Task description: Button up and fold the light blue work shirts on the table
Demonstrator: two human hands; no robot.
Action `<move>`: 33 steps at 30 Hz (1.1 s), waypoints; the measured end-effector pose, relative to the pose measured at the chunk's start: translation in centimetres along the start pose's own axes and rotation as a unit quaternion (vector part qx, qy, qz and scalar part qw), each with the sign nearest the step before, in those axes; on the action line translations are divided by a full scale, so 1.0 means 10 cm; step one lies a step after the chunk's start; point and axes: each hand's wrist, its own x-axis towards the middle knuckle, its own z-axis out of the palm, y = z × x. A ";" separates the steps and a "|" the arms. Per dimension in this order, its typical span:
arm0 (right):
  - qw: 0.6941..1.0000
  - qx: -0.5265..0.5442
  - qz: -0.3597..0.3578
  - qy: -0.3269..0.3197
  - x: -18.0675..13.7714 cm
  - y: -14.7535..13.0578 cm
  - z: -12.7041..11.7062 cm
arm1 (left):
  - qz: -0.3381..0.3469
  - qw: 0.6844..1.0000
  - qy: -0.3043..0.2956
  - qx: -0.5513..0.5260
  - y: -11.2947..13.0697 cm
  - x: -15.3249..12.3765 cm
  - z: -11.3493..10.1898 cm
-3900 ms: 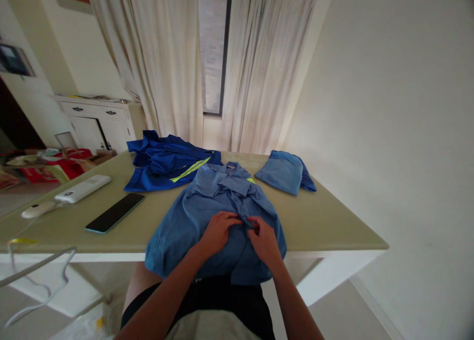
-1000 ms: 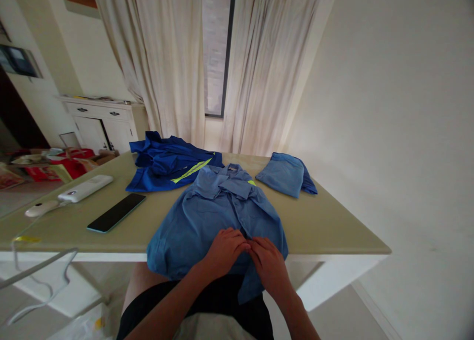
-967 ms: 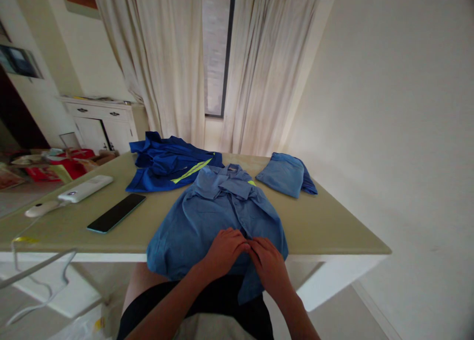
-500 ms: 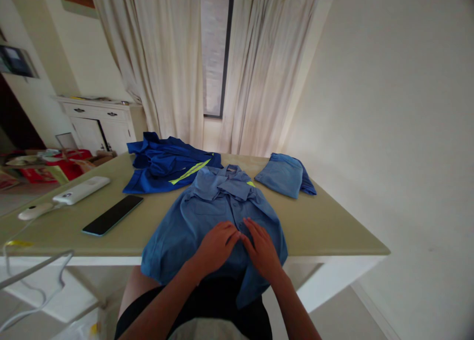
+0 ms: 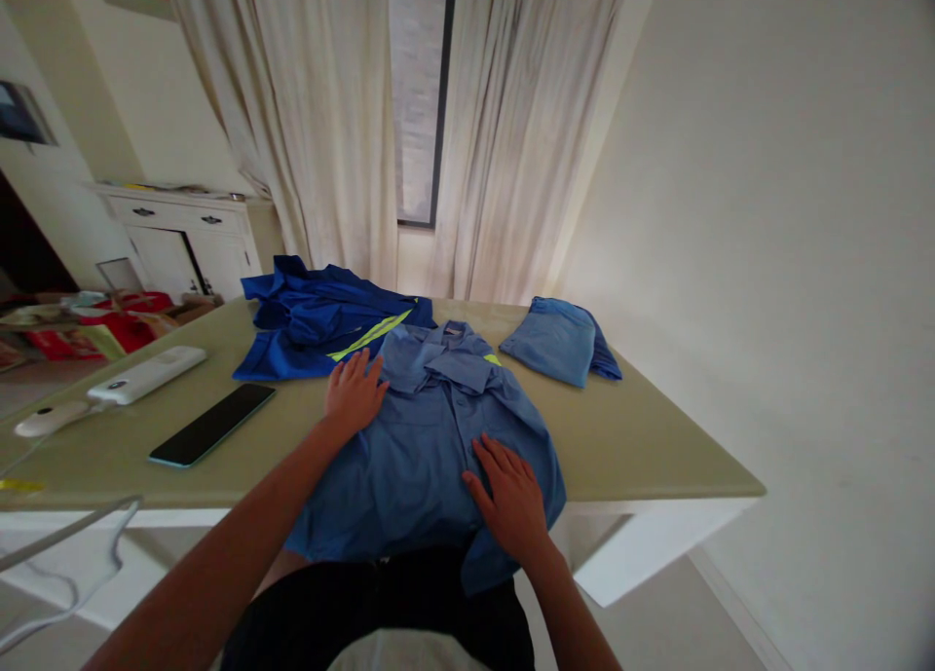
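Note:
A light blue collared shirt [image 5: 430, 437] lies face up on the pale green table [image 5: 643, 437], its hem hanging over the near edge. My left hand [image 5: 355, 393] rests flat on the shirt's left shoulder, fingers spread and open. My right hand [image 5: 511, 496] lies flat on the shirt's lower right front, fingers stretched out. Neither hand holds anything.
A dark blue garment with a yellow stripe [image 5: 328, 320] lies behind the shirt. A folded light blue garment [image 5: 559, 340] sits at the back right. A black phone [image 5: 211, 425] and a white device with a cable [image 5: 142, 376] lie at the left. Curtains and a white cabinet [image 5: 182, 238] stand behind.
My left hand has left the shirt's middle and slid up to its left shoulder. My right hand stays on the lower front, now flat with fingers spread.

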 end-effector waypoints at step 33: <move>0.996 -0.027 -0.081 0.006 1.34 0.29 -0.05 | 0.128 0.991 -0.035 -0.012 -0.21 0.12 0.02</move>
